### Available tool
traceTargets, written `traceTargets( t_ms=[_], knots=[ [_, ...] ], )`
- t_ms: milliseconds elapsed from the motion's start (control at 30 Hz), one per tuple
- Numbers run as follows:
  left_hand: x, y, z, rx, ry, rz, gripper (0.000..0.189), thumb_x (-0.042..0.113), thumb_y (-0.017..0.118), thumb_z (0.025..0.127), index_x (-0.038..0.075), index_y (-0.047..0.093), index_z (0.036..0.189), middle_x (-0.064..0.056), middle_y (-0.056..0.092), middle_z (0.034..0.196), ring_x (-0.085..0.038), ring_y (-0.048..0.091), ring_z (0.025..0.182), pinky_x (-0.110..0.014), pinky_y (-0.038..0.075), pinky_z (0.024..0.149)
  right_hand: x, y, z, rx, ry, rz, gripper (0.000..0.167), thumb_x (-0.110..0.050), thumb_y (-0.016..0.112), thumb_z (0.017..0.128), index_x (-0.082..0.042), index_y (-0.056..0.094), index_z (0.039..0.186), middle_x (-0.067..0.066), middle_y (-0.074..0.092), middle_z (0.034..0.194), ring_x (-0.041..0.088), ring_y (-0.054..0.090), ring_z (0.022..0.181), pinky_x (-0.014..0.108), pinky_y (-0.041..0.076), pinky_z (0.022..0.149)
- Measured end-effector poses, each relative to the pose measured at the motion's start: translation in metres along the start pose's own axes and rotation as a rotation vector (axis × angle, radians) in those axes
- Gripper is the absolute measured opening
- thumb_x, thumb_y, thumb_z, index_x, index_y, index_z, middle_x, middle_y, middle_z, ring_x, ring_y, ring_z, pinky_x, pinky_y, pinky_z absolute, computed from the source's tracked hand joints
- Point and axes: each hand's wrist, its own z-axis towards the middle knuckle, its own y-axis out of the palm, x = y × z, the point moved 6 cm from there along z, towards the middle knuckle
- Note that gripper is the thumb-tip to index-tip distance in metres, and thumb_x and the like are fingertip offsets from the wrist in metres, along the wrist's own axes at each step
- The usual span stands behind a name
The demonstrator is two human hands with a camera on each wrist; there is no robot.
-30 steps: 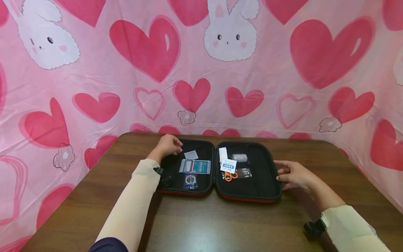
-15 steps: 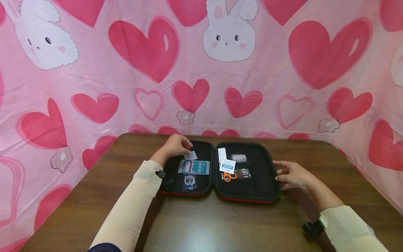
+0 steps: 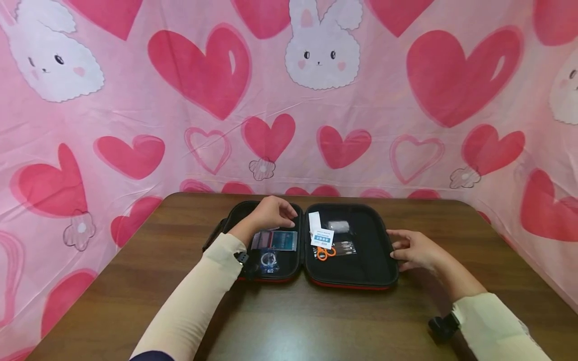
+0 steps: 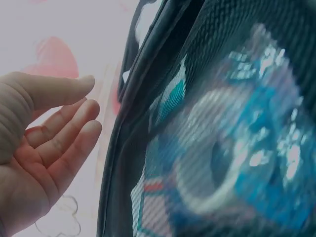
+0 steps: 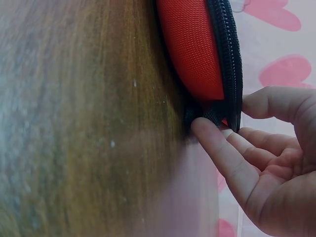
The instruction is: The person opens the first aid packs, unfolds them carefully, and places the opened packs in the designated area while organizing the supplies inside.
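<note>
A zippered case (image 3: 375,271), black inside and red outside, lies spread flat on the table. My left hand (image 3: 273,213) is above its left half, fingers loosely bent; in the left wrist view nothing shows between thumb and fingers. Behind mesh in that half are a teal packet (image 3: 284,240) and a white tape roll (image 4: 197,173) in blue clear wrap. The right half carries orange-handled scissors (image 3: 322,253), a white-and-blue sachet (image 3: 322,238), a white roll (image 3: 338,227) and a pack of thin sticks (image 3: 346,248). My right hand (image 3: 417,249) pinches the case's right edge, thumb inside, fingers outside.
The brown wooden table (image 3: 289,321) reaches back to a pink cloth (image 3: 289,100) printed with hearts and rabbits. A black strap handle (image 3: 214,234) sticks out at the case's left side. A dark device (image 3: 442,328) is strapped to the right wrist.
My left hand has moved right across the left half toward the case's fold, now covering the small white packet seen earlier. The right hand keeps its place on the edge.
</note>
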Motion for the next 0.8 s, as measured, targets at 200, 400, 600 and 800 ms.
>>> traceTargets(
  t_ms=[200, 400, 600, 800],
  knots=[
    [0.011, 0.015, 0.003, -0.041, 0.063, 0.017, 0.02, 0.008, 0.083, 0.077, 0.004, 0.076, 0.095, -0.001, 0.073, 0.084, -0.01, 0.068, 0.075, -0.024, 0.056, 0.069, 0.0, 0.001, 0.001, 0.003, 0.001, 0.016, 0.071, 0.008, 0.062, 0.088, 0.013, 0.023, 0.146, 0.025, 0.059, 0.109, 0.026, 0.065, 0.085, 0.047, 0.058, 0.071],
    [0.019, 0.028, 0.006, -0.086, 0.074, -0.005, 0.022, 0.007, 0.083, 0.077, 0.002, 0.075, 0.097, -0.007, 0.073, 0.089, -0.009, 0.068, 0.076, -0.024, 0.056, 0.068, -0.001, 0.002, 0.001, 0.0, -0.009, 0.021, 0.07, 0.009, 0.061, 0.088, 0.014, 0.022, 0.146, 0.027, 0.059, 0.109, 0.026, 0.065, 0.083, 0.048, 0.058, 0.07],
    [0.026, 0.041, 0.013, -0.152, 0.072, -0.026, 0.023, 0.006, 0.081, 0.078, 0.004, 0.075, 0.101, -0.004, 0.073, 0.09, -0.009, 0.067, 0.079, -0.024, 0.056, 0.07, -0.001, 0.002, 0.001, 0.0, -0.002, 0.021, 0.07, 0.009, 0.061, 0.088, 0.014, 0.021, 0.146, 0.026, 0.06, 0.109, 0.026, 0.065, 0.083, 0.048, 0.058, 0.07],
    [0.033, 0.048, 0.023, -0.203, 0.063, -0.011, 0.026, 0.007, 0.081, 0.079, 0.003, 0.074, 0.104, -0.003, 0.073, 0.095, -0.008, 0.068, 0.082, -0.024, 0.056, 0.071, -0.001, 0.002, 0.001, 0.003, -0.009, 0.03, 0.07, 0.01, 0.061, 0.088, 0.014, 0.022, 0.146, 0.025, 0.061, 0.107, 0.025, 0.065, 0.082, 0.047, 0.059, 0.069]
  ],
)
